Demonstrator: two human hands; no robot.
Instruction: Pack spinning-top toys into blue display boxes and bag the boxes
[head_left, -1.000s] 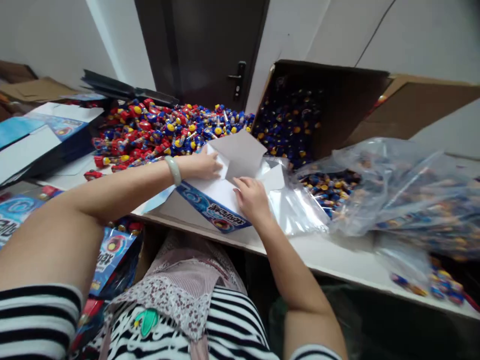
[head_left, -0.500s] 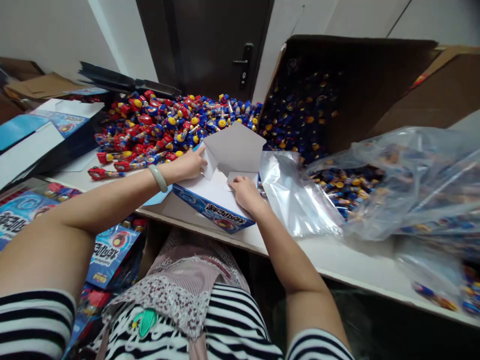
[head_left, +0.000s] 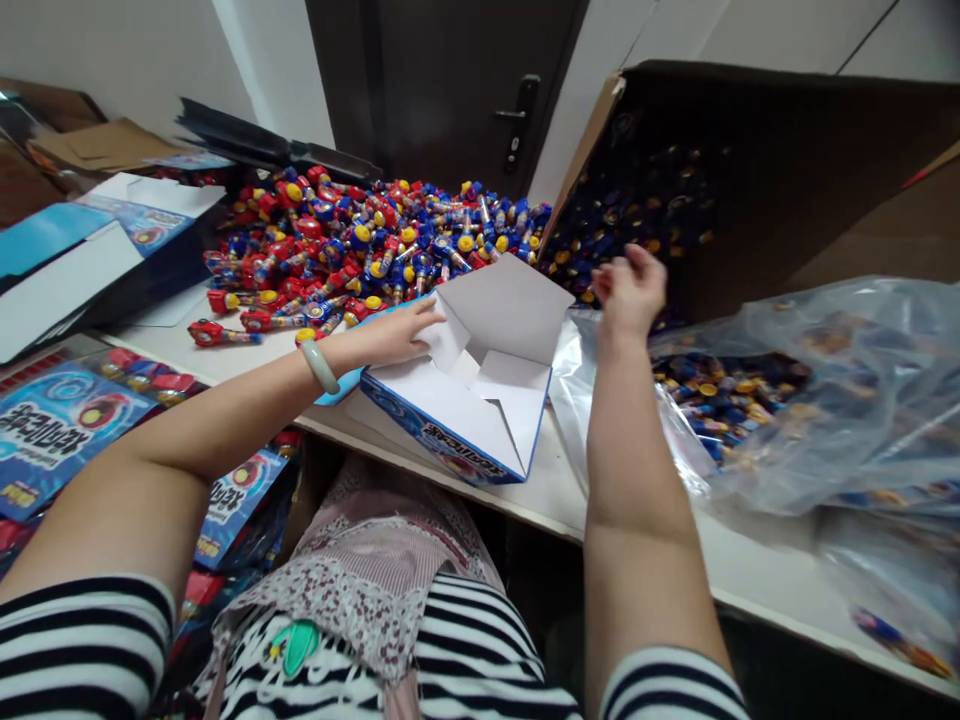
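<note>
A white and blue printed carton (head_left: 480, 400) lies on the table (head_left: 757, 570) in front of me, its flaps partly folded open. My left hand (head_left: 394, 335) rests flat on the carton's left flap, fingers stretched out; a pale bangle sits on that wrist. My right hand (head_left: 630, 288) is raised off the carton and reaches toward the big brown cardboard box (head_left: 750, 170) of blue and yellow toys, fingers loosely curled with nothing seen in them. Behind the carton lies a pile of several red, blue and yellow toys (head_left: 352, 245).
Clear plastic bags (head_left: 810, 390) with more toys spread over the table's right side. Flat printed cartons (head_left: 52, 430) are stacked at the lower left, and an open white box (head_left: 82, 260) stands at the far left. A dark door (head_left: 450, 90) is behind.
My right hand has left the carton's flap and lifted up and right toward the brown box. The carton's flaps have sprung open. My left hand stays on the left flap.
</note>
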